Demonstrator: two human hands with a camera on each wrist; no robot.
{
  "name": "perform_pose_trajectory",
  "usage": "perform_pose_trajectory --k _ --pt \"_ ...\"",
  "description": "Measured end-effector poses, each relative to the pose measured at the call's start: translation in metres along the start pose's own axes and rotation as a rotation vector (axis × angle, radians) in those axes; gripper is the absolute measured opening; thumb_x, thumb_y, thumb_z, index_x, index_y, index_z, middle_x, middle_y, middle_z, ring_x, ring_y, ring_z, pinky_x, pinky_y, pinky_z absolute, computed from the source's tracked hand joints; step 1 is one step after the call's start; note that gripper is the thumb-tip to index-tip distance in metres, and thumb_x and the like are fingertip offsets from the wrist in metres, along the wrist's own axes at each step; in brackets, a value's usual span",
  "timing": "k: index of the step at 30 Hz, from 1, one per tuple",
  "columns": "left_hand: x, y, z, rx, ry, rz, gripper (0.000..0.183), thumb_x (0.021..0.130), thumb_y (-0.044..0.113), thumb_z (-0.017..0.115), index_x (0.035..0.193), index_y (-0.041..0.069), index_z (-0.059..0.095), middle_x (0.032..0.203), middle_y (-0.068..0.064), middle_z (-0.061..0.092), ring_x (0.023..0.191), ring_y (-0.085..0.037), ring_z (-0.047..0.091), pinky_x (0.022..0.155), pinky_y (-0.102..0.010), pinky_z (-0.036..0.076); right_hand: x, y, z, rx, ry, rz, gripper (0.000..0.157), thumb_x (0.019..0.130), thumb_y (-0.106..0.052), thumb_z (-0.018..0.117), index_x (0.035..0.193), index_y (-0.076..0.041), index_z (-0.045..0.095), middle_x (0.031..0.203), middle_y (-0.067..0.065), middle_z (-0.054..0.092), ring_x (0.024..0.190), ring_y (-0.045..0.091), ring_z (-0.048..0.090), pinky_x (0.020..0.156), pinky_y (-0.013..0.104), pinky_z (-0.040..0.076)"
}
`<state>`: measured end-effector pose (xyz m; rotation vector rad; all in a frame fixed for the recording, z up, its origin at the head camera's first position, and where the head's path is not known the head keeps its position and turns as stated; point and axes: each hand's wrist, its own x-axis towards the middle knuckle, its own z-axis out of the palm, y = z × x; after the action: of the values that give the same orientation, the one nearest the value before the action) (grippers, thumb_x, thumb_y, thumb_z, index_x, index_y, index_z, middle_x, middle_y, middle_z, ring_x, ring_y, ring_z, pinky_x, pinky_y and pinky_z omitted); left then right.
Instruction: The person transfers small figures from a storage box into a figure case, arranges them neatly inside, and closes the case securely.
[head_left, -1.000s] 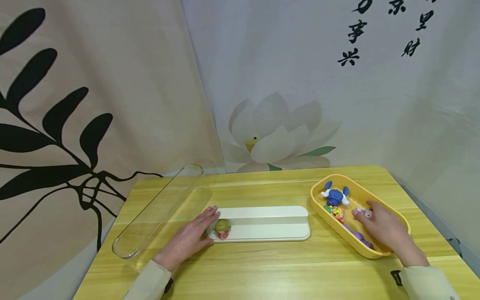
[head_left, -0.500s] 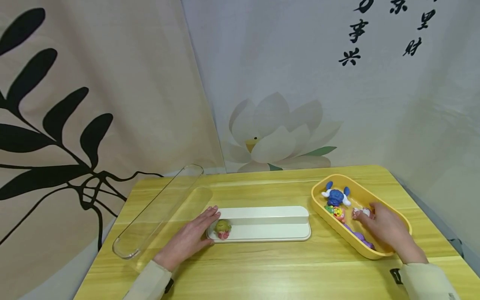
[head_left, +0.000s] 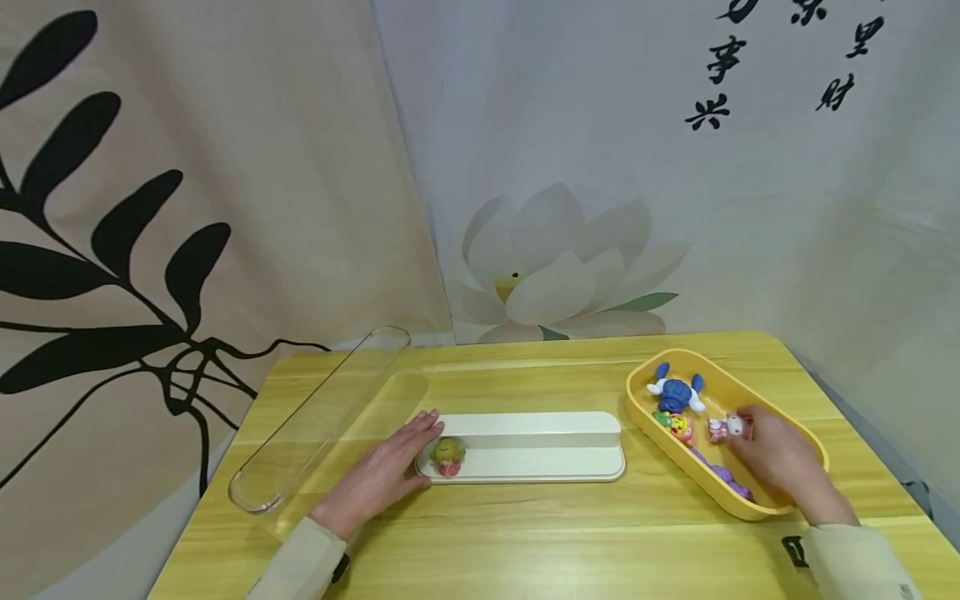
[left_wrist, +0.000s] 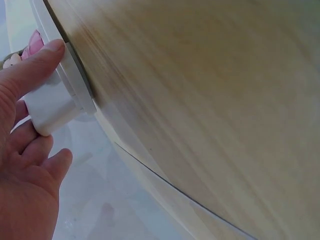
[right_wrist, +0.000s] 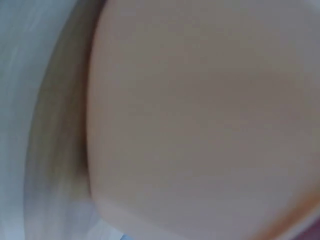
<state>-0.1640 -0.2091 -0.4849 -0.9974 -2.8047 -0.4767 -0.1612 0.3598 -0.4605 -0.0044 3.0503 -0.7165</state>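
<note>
My left hand (head_left: pixel 382 475) holds the left end of a long white stepped base (head_left: pixel 540 461), thumb at its front edge, fingers around the end. In the left wrist view the thumb (left_wrist: pixel 42 65) lies along the white edge. A green-and-pink figurine (head_left: pixel 448 454) sits on the base beside that hand. Inside the yellow tray (head_left: pixel 801 437) on the right, my right hand (head_left: pixel 776 458) pinches a small pink-and-white figurine (head_left: pixel 724 428). Also in the tray are a blue-and-white figurine (head_left: pixel 677 394), a colourful yellow-faced one (head_left: pixel 681 427) and a purple one (head_left: pixel 729 480). The right wrist view is blurred.
A long clear plastic cover (head_left: pixel 322 421) lies slantwise at the table's left side. The wooden table (head_left: pixel 540 542) has a printed cloth (head_left: pixel 570 167) behind it.
My right fingers have turned the pink-and-white figurine a little, and more of it shows beside the fingertips. My left hand has stayed on the base. The head view has shifted slightly.
</note>
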Motion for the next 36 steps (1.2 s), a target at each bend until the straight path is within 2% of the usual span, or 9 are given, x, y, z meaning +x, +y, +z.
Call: perform_pose_trajectory --k 5,8,13,16,22,24,26,30,36 --pt "0.001 0.001 -0.001 -0.009 -0.004 -0.010 0.083 0.080 0.017 0.089 0.151 0.001 0.050 0.163 -0.013 0.038 0.147 -0.032 0.041 0.112 -0.044 0.047 -0.005 -0.004 -0.008 0.063 0.037 0.009 0.053 0.093 -0.014 0.071 0.130 0.018 0.050 0.117 0.039 0.061 0.095 0.047 0.061 0.080 0.062 0.054" --pt "0.001 0.002 -0.001 -0.008 -0.003 -0.010 0.084 0.080 0.017 0.090 0.151 0.001 0.050 0.163 -0.013 0.039 0.147 -0.032 0.042 0.112 -0.044 0.047 -0.007 -0.007 -0.012 0.107 0.049 0.014 0.056 0.095 -0.015 0.072 0.134 0.017 0.049 0.124 0.040 0.058 0.100 0.050 0.063 0.080 0.060 0.059" --pt "0.000 0.000 0.000 -0.004 0.024 0.012 0.084 0.078 0.016 0.091 0.150 0.001 0.051 0.162 -0.014 0.041 0.145 -0.033 0.044 0.110 -0.044 0.049 -0.014 -0.017 -0.016 0.191 0.094 -0.026 0.059 0.099 -0.023 0.073 0.138 0.014 0.050 0.129 0.038 0.057 0.107 0.053 0.065 0.071 0.037 0.066" --pt "0.000 0.000 0.001 0.001 0.035 0.023 0.084 0.077 0.015 0.091 0.150 0.000 0.051 0.161 -0.015 0.042 0.145 -0.034 0.045 0.109 -0.045 0.050 -0.017 -0.026 -0.019 0.232 0.112 -0.040 0.061 0.100 -0.030 0.072 0.141 0.010 0.051 0.130 0.035 0.058 0.108 0.051 0.064 0.067 0.021 0.061" --pt "0.000 0.000 0.001 0.005 0.034 0.024 0.084 0.079 0.014 0.090 0.151 0.000 0.050 0.161 -0.016 0.041 0.145 -0.034 0.044 0.108 -0.046 0.051 -0.023 -0.046 -0.023 0.290 0.151 -0.074 0.060 0.102 -0.034 0.069 0.146 0.003 0.052 0.135 0.034 0.056 0.112 0.052 0.063 0.070 0.005 0.049" --pt "0.000 0.000 0.001 0.009 0.033 0.024 0.084 0.078 0.014 0.090 0.151 0.000 0.050 0.161 -0.016 0.042 0.145 -0.034 0.044 0.108 -0.046 0.051 -0.026 -0.053 -0.024 0.320 0.180 -0.102 0.057 0.102 -0.030 0.069 0.146 0.003 0.053 0.136 0.032 0.055 0.111 0.044 0.067 0.072 0.001 0.048" --pt "0.000 0.001 0.001 0.008 0.026 0.019 0.084 0.079 0.015 0.090 0.151 0.000 0.050 0.161 -0.016 0.041 0.145 -0.034 0.044 0.109 -0.047 0.050 -0.028 -0.059 -0.024 0.358 0.202 -0.135 0.055 0.102 -0.026 0.069 0.146 0.002 0.054 0.135 0.029 0.054 0.108 0.021 0.069 0.075 0.000 0.048" --pt "0.001 0.001 0.000 0.007 0.016 0.013 0.084 0.079 0.016 0.090 0.151 0.000 0.050 0.162 -0.015 0.041 0.146 -0.034 0.043 0.110 -0.047 0.049 -0.031 -0.074 -0.022 0.429 0.229 -0.199 0.050 0.101 -0.019 0.069 0.146 0.000 0.055 0.132 0.021 0.053 0.100 -0.014 0.052 0.082 -0.001 0.048" --pt "0.000 0.000 0.000 0.001 0.008 0.005 0.084 0.079 0.017 0.090 0.151 0.002 0.050 0.163 -0.014 0.040 0.146 -0.033 0.042 0.110 -0.045 0.049 -0.034 -0.099 -0.016 0.480 0.259 -0.291 0.047 0.097 -0.005 0.073 0.141 0.000 0.060 0.126 0.008 0.054 0.100 0.003 0.052 0.091 0.000 0.047"
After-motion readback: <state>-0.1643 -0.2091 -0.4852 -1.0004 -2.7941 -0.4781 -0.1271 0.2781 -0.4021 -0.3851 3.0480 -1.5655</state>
